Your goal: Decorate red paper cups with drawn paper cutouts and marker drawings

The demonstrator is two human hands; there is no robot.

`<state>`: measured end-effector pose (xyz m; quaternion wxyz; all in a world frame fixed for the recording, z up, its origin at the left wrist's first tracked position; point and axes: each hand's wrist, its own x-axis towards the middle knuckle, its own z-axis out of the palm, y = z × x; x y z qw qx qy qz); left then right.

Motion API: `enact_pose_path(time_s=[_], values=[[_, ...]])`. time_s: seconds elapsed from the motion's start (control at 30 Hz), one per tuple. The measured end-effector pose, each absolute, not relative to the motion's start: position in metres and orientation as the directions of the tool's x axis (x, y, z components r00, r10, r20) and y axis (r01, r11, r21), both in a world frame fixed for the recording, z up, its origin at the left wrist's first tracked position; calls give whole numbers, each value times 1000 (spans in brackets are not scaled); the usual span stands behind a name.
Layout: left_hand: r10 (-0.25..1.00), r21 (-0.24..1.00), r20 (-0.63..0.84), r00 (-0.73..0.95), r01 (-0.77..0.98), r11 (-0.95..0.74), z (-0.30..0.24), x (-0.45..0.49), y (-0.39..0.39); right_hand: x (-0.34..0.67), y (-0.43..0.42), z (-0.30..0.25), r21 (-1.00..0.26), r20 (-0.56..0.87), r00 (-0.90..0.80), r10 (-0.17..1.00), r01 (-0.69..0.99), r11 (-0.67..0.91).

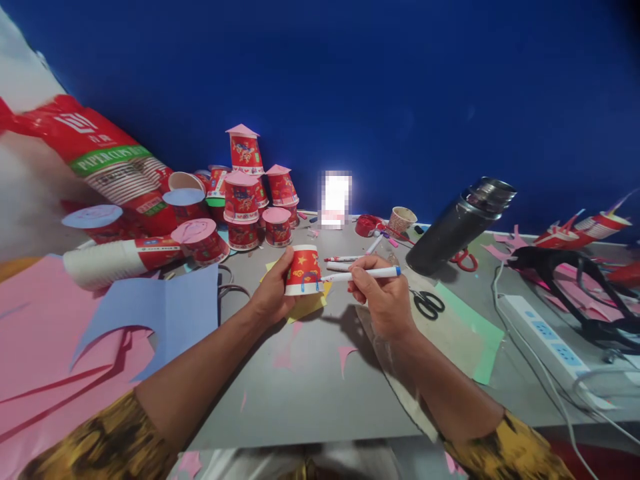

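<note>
My left hand [273, 293] is wrapped round a red paper cup [303, 267], held upside down above the table. Blue marks show on the cup near its white rim. In my right hand [383, 297] is a white marker pen [375, 272] with a blue end, its tip close to or touching the cup's right side. Behind the pen lie other markers [344, 259] on the table. Yellow paper [310, 307] rests beneath the cup.
Stacked red cups with pink paper tops [243, 193] stand at back left, near a bag of paper cups [115, 160]. To the right are a dark flask [457, 227], black-handled scissors [429, 305] and a power strip [545, 340]. Pink and blue paper [175, 307] covers the left.
</note>
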<state>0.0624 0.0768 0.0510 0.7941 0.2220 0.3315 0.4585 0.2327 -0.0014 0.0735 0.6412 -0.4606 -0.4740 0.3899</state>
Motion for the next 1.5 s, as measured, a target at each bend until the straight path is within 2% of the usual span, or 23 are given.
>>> enact_pose_path(time_s=[0.13, 0.3, 0.4, 0.87, 1.27, 1.5], values=[[885, 676, -309, 349, -574, 463, 50, 63, 76, 231, -9, 71, -947, 312, 263, 913, 7, 321], [879, 731, -289, 380, -506, 459, 50, 64, 74, 230, -15, 69, -889, 448, 238, 862, 221, 401], [881, 732, -285, 378, -507, 455, 49, 65, 74, 230, -14, 66, -859, 487, 220, 845, 295, 418], [873, 700, -289, 393, -536, 473, 50, 66, 74, 239, -11, 67, -839, 520, 219, 826, 315, 444], [877, 702, -291, 383, -537, 468, 50, 68, 73, 234, -12, 70, -722, 622, 75, 779, 440, 534], [872, 679, -284, 399, -558, 477, 49, 65, 73, 238, -10, 62, -793, 583, 199, 788, 350, 498]])
